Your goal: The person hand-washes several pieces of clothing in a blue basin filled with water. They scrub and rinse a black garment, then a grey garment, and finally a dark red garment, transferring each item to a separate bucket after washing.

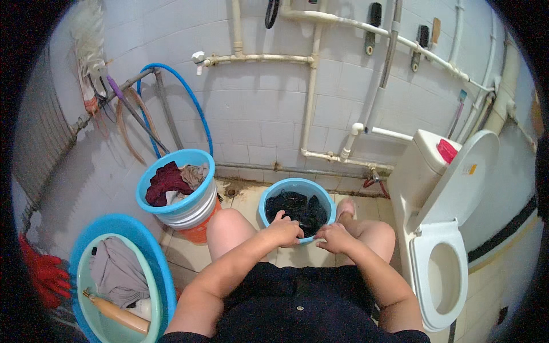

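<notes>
Here, from the head view, the left hand [284,230] and right hand [334,236] are both clenched on dark wet clothes [297,209] in the small blue basin [269,201] on the floor, low between the knees, easy to reach.

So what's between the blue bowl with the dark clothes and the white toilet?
In the head view, the person's right foot and knee sit between the blue bowl and the toilet, on tiled floor.

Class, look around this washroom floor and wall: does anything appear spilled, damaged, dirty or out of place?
Yes: brownish grime and rust stains run along the floor edge under the low wall pipe, behind the blue basin of dark laundry. Nothing looks spilled or tipped.
</notes>
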Demonstrator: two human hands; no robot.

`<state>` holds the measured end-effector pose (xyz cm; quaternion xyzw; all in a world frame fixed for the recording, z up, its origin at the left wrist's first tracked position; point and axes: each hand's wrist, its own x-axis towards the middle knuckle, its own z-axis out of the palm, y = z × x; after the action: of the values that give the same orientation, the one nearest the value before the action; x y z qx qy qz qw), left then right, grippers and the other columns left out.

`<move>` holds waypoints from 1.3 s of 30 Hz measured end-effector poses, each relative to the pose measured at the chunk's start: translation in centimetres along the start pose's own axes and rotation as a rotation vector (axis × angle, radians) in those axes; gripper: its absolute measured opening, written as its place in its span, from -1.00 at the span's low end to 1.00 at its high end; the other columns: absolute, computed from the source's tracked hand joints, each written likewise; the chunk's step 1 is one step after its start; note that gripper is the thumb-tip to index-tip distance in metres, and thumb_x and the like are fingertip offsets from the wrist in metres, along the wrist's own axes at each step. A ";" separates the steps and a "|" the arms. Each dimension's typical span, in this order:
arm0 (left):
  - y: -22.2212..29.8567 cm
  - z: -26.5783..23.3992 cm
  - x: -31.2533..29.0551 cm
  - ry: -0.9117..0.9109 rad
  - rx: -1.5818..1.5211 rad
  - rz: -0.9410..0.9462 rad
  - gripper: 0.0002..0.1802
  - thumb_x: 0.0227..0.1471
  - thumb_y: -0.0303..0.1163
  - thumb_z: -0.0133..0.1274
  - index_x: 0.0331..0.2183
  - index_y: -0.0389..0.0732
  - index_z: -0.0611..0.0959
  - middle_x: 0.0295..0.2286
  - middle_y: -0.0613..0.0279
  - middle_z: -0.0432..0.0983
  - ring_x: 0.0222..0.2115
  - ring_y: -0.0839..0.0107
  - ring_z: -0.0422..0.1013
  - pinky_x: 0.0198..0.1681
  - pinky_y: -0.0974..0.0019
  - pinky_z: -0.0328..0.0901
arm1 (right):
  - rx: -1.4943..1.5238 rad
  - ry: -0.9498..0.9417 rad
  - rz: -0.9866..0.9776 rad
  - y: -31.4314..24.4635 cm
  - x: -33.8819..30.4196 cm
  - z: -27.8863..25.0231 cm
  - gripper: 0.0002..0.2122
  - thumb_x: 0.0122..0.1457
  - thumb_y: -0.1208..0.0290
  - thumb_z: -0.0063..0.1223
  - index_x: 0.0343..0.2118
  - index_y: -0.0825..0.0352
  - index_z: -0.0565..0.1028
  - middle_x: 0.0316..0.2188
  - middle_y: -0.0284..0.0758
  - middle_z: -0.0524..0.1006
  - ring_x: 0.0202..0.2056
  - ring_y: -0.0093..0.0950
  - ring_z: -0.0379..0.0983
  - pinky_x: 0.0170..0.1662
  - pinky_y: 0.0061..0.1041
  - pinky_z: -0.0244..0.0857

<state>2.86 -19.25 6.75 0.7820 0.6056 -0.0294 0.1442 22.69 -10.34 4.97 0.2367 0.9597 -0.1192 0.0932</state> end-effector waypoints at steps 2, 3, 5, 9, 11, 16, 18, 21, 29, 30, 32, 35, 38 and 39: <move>-0.7 0.0 0.4 -0.006 0.004 -0.030 -0.66 -0.14 -0.18 0.12 -0.21 0.12 0.61 -0.22 0.27 0.43 -0.07 0.18 0.27 0.13 -0.19 -0.17 | 0.006 0.069 0.004 -0.7 1.4 -2.4 -0.67 -0.02 0.19 0.09 -0.14 0.10 0.49 -0.11 -0.27 0.41 -0.05 -0.22 0.30 0.01 -0.26 0.17; -1.2 0.1 0.6 0.016 -0.005 -0.053 -0.63 -0.14 -0.18 0.12 -0.18 0.14 0.59 -0.17 0.28 0.39 -0.07 0.18 0.26 0.12 -0.20 -0.17 | 0.018 0.106 0.007 -0.9 2.2 -3.2 -0.64 -0.02 0.20 0.09 -0.11 0.11 0.47 -0.09 -0.27 0.40 -0.05 -0.21 0.30 0.01 -0.26 0.18; -2.1 0.9 1.8 0.046 -0.024 -0.092 -0.57 -0.14 -0.18 0.11 -0.12 0.16 0.54 -0.08 0.30 0.33 -0.07 0.18 0.26 0.11 -0.24 -0.17 | 0.093 0.178 0.038 0.1 4.4 -3.2 -0.56 -0.02 0.22 0.10 -0.03 0.17 0.39 -0.05 -0.23 0.35 -0.04 -0.19 0.29 0.02 -0.29 0.20; -4.2 1.7 4.8 0.132 -0.046 -0.085 -0.41 -0.24 -0.25 0.20 -0.06 0.03 0.48 -0.01 0.14 0.23 -0.06 0.10 0.25 0.05 -0.01 0.11 | 0.152 0.206 0.067 2.6 8.6 -2.6 -0.56 -0.03 0.21 0.12 -0.05 0.18 0.40 -0.07 -0.25 0.35 -0.05 -0.21 0.29 0.00 -0.27 0.24; -5.7 1.8 6.7 0.164 -0.094 -0.122 -0.44 -0.25 -0.35 0.19 -0.09 -0.05 0.49 -0.06 0.13 0.24 -0.10 0.06 0.27 -0.09 0.12 0.31 | 0.171 0.200 0.100 4.1 10.8 -2.0 -0.58 0.01 0.22 0.08 -0.03 0.17 0.39 -0.03 -0.25 0.33 -0.01 -0.24 0.27 0.01 -0.27 0.24; -7.9 5.0 13.1 -0.159 -0.105 -0.259 -0.40 -0.21 -0.34 0.17 -0.03 -0.01 0.44 -0.04 0.14 0.22 -0.07 0.06 0.26 -0.07 0.11 0.29 | 0.215 0.105 0.174 7.3 12.4 -1.1 -0.60 0.02 0.22 0.06 -0.06 0.23 0.41 -0.07 -0.19 0.38 -0.07 -0.17 0.33 -0.01 -0.30 0.24; -8.6 8.7 15.1 -0.222 -0.130 -0.238 -0.28 -0.20 -0.29 0.18 0.06 0.03 0.31 0.00 0.14 0.18 0.00 0.04 0.19 -0.03 0.08 0.24 | 0.094 0.005 0.213 6.7 12.4 -2.3 -0.61 0.03 0.19 0.04 -0.07 0.23 0.42 -0.09 -0.19 0.39 -0.08 -0.19 0.34 -0.03 -0.29 0.25; -8.5 15.9 17.4 -0.220 -0.122 -0.205 -0.07 -0.20 -0.16 0.20 0.17 0.09 0.09 0.14 0.16 -0.03 0.13 -0.01 -0.03 0.11 -0.07 0.01 | 0.083 0.083 0.120 6.3 11.9 -4.6 -0.62 0.05 0.17 0.00 -0.07 0.21 0.41 -0.12 -0.23 0.42 -0.09 -0.25 0.35 -0.06 -0.27 0.26; -12.3 19.4 16.9 -0.364 -0.082 -0.520 -0.38 -0.21 -0.12 0.13 -0.03 0.04 0.43 -0.18 0.22 0.48 -0.13 0.26 0.39 -0.08 0.12 0.18 | 0.105 0.058 0.153 6.8 11.6 -6.8 -0.61 0.07 0.15 -0.02 -0.06 0.22 0.41 -0.12 -0.21 0.43 -0.08 -0.23 0.36 -0.07 -0.27 0.27; -11.6 17.8 16.5 -0.128 -0.147 -0.555 -0.60 -0.24 -0.17 0.08 -0.24 -0.01 0.58 -0.31 0.20 0.54 -0.25 0.25 0.46 -0.14 0.12 0.23 | 0.127 0.053 0.178 7.2 11.5 -7.0 -0.61 0.07 0.15 -0.02 -0.06 0.22 0.41 -0.12 -0.20 0.43 -0.08 -0.22 0.36 -0.07 -0.27 0.27; -12.4 13.6 16.8 0.044 -0.397 -0.651 -0.62 -0.24 -0.15 0.04 -0.30 -0.08 0.60 -0.29 0.08 0.51 -0.25 0.12 0.43 -0.16 0.11 0.29 | 0.180 0.032 0.190 7.8 12.0 -7.2 -0.59 0.06 0.14 -0.02 -0.06 0.23 0.40 -0.10 -0.18 0.42 -0.08 -0.22 0.36 -0.07 -0.28 0.27; -14.8 8.0 16.8 0.336 -0.764 -0.453 -0.60 -0.20 -0.25 0.00 -0.25 -0.22 0.56 -0.35 -0.04 0.50 -0.28 0.14 0.43 -0.21 0.21 0.30 | 0.183 0.109 0.209 8.7 12.7 -6.4 -0.48 -0.01 0.23 0.10 0.05 0.23 0.28 -0.08 -0.14 0.39 -0.05 -0.19 0.32 -0.04 -0.27 0.24; -12.3 -1.5 15.5 0.489 -0.995 -0.382 -0.66 -0.21 -0.44 -0.04 -0.28 -0.33 0.55 -0.46 0.25 0.50 -0.41 0.46 0.39 -0.30 0.35 0.30 | 0.246 0.165 0.180 9.0 12.1 -7.0 -0.25 -0.12 0.27 0.23 0.16 0.23 0.10 0.02 -0.08 0.30 0.05 -0.13 0.21 0.06 -0.30 0.16; -12.7 -3.3 14.8 0.608 -0.983 -0.236 -0.67 -0.20 -0.47 -0.06 -0.28 -0.32 0.56 -0.47 0.29 0.49 -0.42 0.46 0.38 -0.33 0.39 0.29 | 0.340 0.210 0.082 8.5 12.1 -7.1 -0.18 -0.16 0.29 0.26 0.18 0.24 0.04 0.04 -0.07 0.27 0.08 -0.15 0.17 0.09 -0.32 0.12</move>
<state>-5.81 -1.62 4.20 0.5239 0.6453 0.4645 0.3055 15.31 4.12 7.33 0.2991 0.9198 -0.2501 -0.0441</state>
